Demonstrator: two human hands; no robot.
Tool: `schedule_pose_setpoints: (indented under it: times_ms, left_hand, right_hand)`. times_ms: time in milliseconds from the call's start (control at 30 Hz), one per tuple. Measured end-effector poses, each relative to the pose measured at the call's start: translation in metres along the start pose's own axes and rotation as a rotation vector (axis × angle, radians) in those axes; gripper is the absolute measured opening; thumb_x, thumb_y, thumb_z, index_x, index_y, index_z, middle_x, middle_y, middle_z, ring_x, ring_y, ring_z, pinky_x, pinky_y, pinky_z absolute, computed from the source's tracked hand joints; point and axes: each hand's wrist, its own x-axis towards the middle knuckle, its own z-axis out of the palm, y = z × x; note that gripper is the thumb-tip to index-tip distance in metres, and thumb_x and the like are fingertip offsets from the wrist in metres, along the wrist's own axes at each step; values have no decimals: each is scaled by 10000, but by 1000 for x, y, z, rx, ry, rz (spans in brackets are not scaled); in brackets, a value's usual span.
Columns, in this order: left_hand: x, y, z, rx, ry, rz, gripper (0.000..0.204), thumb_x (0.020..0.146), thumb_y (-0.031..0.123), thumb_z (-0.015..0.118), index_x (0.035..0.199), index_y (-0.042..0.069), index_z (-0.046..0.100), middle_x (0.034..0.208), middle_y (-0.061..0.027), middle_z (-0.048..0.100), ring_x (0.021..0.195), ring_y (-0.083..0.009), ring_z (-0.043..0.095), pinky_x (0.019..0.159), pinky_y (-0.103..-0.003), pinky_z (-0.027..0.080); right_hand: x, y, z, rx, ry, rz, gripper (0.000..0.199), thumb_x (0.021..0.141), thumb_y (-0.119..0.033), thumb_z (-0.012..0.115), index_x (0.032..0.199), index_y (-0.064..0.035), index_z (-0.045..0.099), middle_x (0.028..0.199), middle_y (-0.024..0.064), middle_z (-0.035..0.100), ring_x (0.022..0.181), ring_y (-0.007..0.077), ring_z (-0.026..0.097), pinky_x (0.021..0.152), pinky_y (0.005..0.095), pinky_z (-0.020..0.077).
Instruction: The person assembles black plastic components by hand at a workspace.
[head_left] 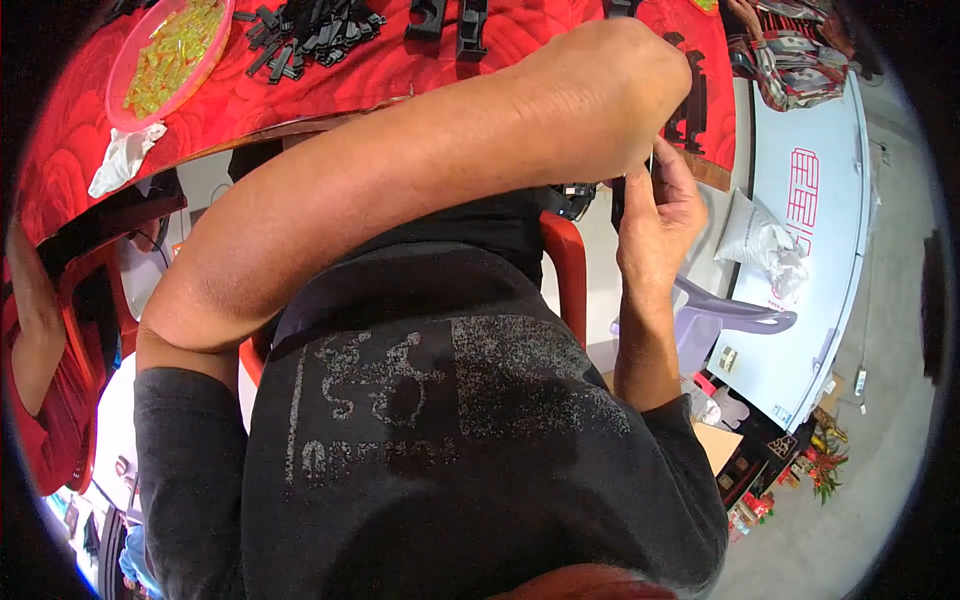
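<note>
My left arm reaches across the front of my body to the right. The left hand point(635, 85) is bent down over the table's edge, back towards me, its fingers hidden. Just below it my right hand point(662, 215) is closed, thumb and fingers drawn together round a slim black piece point(618, 198). Most of that piece is covered by the hands, so its kind does not show. Black plastic parts point(690, 100) lie on the red tablecloth point(380, 110) beside the left hand.
A pink tray point(113, 95) of yellow-green clear pieces point(170, 65) stands at the far left. Near it are a pile of black clips point(310, 40), larger black parts point(470, 28) and a crumpled white tissue point(125, 160). Another person point(795, 55) sits far right; a purple chair point(735, 318) is nearby.
</note>
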Motion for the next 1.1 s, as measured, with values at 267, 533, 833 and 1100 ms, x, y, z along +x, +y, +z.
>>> schedule_pose_setpoints:
  times_ms: [267, 533, 833, 1100]
  left_hand:
    - [7, -3, -16, -76, -205, -133, 175, 701, 86, 655, 664, -83, 628, 680, -292, 613, 702, -438, 653, 617, -457, 528]
    - [11, -7, -19, 95, -146, -118, 170, 707, 98, 659, 652, -61, 641, 672, -275, 622, 693, -414, 666, 615, -436, 541]
    - [18, -18, -26, -50, -135, -94, 230, 724, 85, 677, 598, -86, 589, 604, -299, 562, 621, -431, 643, 529, -447, 492]
    - [14, -17, -32, -224, -175, -222, 237, 756, 50, 665, 596, -87, 557, 596, -307, 534, 612, -450, 624, 518, -468, 470]
  right_hand:
    - [-4, -1, 2, -72, -6, 2, 276, 949, 48, 599, 1224, 66, 617, 1014, 103, 708, 873, 137, 696, 740, 252, 578]
    - [-7, 7, 1, -43, -14, -34, 284, 958, 24, 600, 1241, 55, 613, 1022, 89, 697, 824, 115, 677, 724, 238, 566]
    - [6, -2, 10, -42, -5, -54, 263, 953, 22, 597, 1213, 49, 625, 990, 73, 684, 803, 105, 664, 716, 233, 569]
    - [7, -3, 12, -38, -34, -41, 263, 947, 42, 590, 1207, 53, 629, 975, 65, 675, 810, 100, 663, 714, 233, 563]
